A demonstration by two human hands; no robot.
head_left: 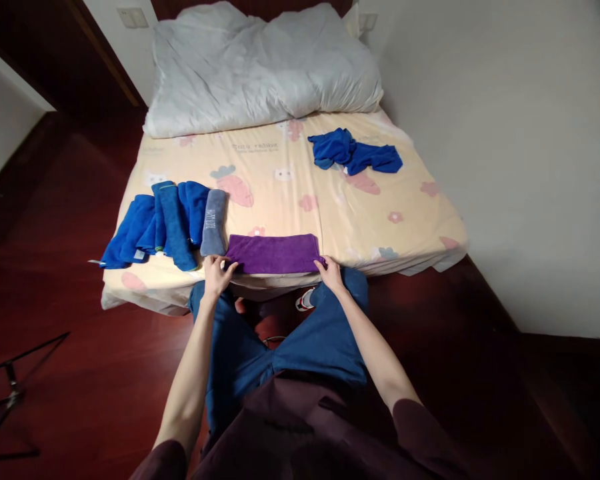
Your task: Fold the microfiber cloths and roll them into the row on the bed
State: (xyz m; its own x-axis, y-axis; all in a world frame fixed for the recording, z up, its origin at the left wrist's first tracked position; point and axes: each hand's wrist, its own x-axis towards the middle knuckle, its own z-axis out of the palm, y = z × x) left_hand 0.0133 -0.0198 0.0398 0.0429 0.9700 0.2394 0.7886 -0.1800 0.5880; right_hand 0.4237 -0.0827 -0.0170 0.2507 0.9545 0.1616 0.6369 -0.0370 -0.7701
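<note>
A purple towel [274,253] lies folded into a long flat strip along the near edge of the bed. My left hand [217,275] pinches its near left corner between thumb and fingers. At the other end, my right hand [331,272] grips the near right corner. Just left of the towel, close to my left hand, is a rolled grey-blue towel [213,223] with white lettering. Beyond it lie a rolled teal-blue towel [173,227] and several folded or rolled bright blue towels [130,230].
Crumpled blue cloths [355,152] lie on the right side of the bed [275,200], which has a yellow patterned sheet. A bunched white quilt [265,73] fills the head end. On the floor at lower left stands a black tripod leg [13,383]. A white wall [505,147] rises at right.
</note>
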